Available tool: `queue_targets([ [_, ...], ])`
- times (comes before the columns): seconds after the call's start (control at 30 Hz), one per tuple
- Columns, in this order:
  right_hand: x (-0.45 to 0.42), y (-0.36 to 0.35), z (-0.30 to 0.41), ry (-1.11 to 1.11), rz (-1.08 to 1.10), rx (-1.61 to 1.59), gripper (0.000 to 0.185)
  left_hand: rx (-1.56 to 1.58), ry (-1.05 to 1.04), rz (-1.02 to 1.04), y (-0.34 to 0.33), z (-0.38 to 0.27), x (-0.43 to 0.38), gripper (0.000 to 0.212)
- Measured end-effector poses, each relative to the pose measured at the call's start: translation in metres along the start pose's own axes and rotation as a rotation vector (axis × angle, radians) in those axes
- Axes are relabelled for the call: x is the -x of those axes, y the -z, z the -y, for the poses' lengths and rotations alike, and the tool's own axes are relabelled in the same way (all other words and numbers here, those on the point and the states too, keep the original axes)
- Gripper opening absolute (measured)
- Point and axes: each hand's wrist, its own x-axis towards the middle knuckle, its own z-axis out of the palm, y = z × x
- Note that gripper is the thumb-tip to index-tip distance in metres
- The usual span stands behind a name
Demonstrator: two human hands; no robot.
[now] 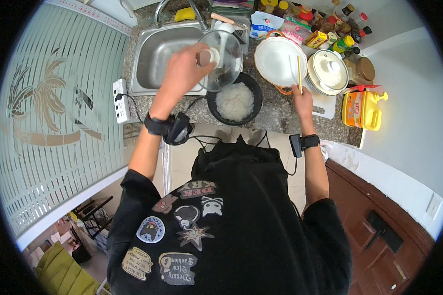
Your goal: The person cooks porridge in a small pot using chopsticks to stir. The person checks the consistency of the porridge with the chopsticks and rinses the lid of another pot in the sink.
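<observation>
My left hand (186, 68) grips the knob of a clear glass lid (227, 55), tilted above the counter between the sink and a black pan (258, 105). In the pan lies a mound of white food (235, 101), rice or fine noodles; I cannot tell which. My right hand (303, 101) is closed around a slim yellow utensil (299, 70) like a chopstick, pointing away from me over the rim of a white bowl (275, 61) with orange handles. The fingers are close to the bowl's near handle (283, 90); contact is unclear.
A steel sink (158, 59) with a faucet (197, 14) is at left, beside a white power strip (122, 103). Right of the bowl stand a lidded pot (330, 68), a white cutting board (326, 105) and a yellow detergent jug (371, 110). Several seasoning bottles (341, 44) crowd the back.
</observation>
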Motion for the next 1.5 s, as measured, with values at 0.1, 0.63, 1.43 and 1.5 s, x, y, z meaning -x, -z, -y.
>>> queue_targets([
  [0.1,0.005,-0.011,0.019,-0.029,-0.026,-0.013,0.048,-0.147,-0.150,-0.031,-0.008,0.048,-0.036,0.042],
  [0.63,-0.013,-0.032,0.016,-0.155,0.075,-0.283,0.033,-0.393,-0.305,0.300,-0.104,0.119,-0.181,0.050],
  [1.43,0.030,0.010,0.011,-0.242,-0.042,-0.496,0.035,-0.383,-0.248,0.360,-0.115,0.100,-0.176,0.054],
  [1.5,0.042,0.023,0.018,-0.254,-0.068,-0.521,0.035,-0.378,-0.291,0.254,-0.110,0.099,-0.172,0.056],
])
